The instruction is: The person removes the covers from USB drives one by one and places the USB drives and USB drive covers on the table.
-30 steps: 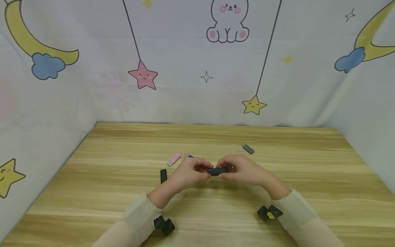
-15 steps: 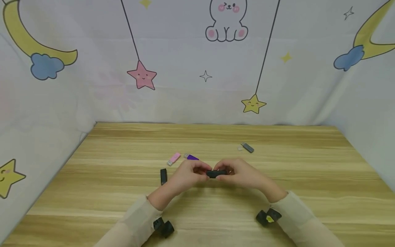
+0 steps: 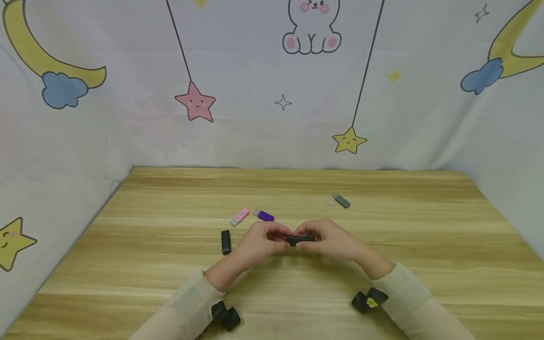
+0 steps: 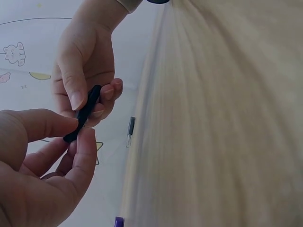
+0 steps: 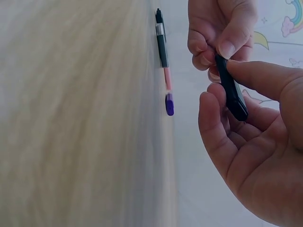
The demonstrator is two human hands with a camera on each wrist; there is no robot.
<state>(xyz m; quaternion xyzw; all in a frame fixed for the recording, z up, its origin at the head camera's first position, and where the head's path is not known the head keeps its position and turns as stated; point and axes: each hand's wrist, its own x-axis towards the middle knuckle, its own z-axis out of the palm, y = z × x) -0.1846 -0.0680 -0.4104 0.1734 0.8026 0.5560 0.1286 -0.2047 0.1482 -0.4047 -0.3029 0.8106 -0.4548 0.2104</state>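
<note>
A black USB stick (image 3: 297,240) is held between both hands, raised above the table in the wrist views. My left hand (image 3: 260,243) pinches one end between thumb and fingers; in the left wrist view this is the near hand (image 4: 52,161). The opposite end is pinched by my right hand (image 3: 333,241), whose thumb presses along the stick in the right wrist view (image 5: 265,146). The fingers of both hands nearly meet and cover parts of the stick. Left of the left hand, a second black stick (image 3: 225,242) lies on the table.
Beyond the hands lie a pink USB stick (image 3: 240,216) and a purple one (image 3: 264,215), metal plugs bared. A grey USB stick (image 3: 342,200) lies farther right with a small clear cap (image 3: 330,202) beside it. Printed cloth walls border the wooden table (image 3: 403,217).
Both hands have shifted slightly toward the person, uncovering the purple USB stick. The right hand has slid a little left along the held stick, which now sits at a slightly different angle.
</note>
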